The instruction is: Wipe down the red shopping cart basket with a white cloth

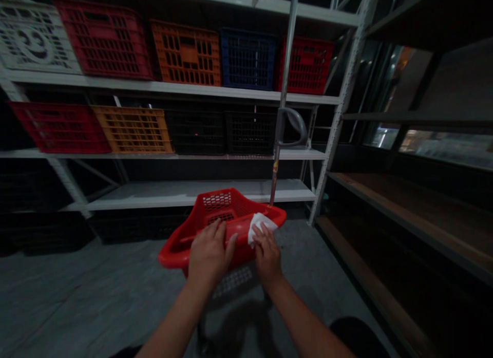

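A red plastic shopping cart (173, 252) with a perforated basket stands on the floor in front of me. My left hand (209, 249) is wrapped over its handle bar (238, 227), thumb on the near side. To the right, my right hand (267, 252) presses a crumpled white cloth (262, 222) onto the same bar, with the fingers over the cloth. A metal pole (287, 65) with a grey loop handle (295, 127) rises from the cart's right side.
A white metal rack (246, 92) ahead carries plastic crates, among them an orange crate (187, 52), a blue crate (248, 59) and a black crate (250, 133). Dark wooden shelves (408, 209) line the right side. Grey concrete floor (96, 296) lies around the cart.
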Motion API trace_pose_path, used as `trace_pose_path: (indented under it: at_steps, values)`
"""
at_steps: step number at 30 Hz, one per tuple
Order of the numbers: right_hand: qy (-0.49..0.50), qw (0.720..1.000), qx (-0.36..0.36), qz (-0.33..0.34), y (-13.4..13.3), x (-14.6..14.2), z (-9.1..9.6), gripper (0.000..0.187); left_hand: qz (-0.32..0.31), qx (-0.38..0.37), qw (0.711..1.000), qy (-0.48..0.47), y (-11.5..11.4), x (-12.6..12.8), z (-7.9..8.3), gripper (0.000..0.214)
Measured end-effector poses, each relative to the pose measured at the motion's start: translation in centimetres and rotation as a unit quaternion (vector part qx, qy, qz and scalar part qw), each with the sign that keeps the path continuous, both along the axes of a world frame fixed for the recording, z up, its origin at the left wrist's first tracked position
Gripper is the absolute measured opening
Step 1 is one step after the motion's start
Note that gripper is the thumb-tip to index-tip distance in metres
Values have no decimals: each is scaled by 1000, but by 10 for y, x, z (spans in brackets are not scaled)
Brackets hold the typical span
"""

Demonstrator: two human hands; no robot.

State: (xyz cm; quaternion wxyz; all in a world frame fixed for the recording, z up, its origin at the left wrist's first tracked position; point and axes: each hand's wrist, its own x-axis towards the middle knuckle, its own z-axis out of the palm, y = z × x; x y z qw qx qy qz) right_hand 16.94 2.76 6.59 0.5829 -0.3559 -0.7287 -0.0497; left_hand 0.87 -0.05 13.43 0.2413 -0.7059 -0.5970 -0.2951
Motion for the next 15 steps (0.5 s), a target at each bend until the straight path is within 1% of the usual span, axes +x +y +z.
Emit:
trace_pose_path:
  at_steps: [2, 4, 6, 8, 10, 11, 13, 15]
  values:
    - [-9, 1000, 18, -13, 7, 12, -2, 26, 44, -20, 999, 7, 4, 6, -3, 56]
    - [6, 999, 13, -47, 19, 30, 1, 24, 73, -47, 996, 13, 6, 5, -4, 60]
    - [31, 995, -31, -93, 33, 49, 10, 23, 80, -67, 994, 20, 6, 1, -3, 60]
    - [25, 984, -119, -129, 47, 65, 25, 22, 85, -83, 993, 23, 5, -1, -1, 60]
    - [-25, 965, -215, -146, 62, 78, 43, 21, 97, -98, 990, 22, 5, -2, 1, 59]
    - [-64, 955, -252, -143, 68, 84, 53, 20, 106, -105, 989, 21, 5, -2, 1, 58]
    - [-151, 939, -285, -117, 77, 92, 71, 19, 122, -109, 986, 20, 6, -4, 1, 57]
    - [-238, 926, -282, -79, 79, 97, 86, 18, 131, -103, 986, 22, 7, -7, 1, 55]
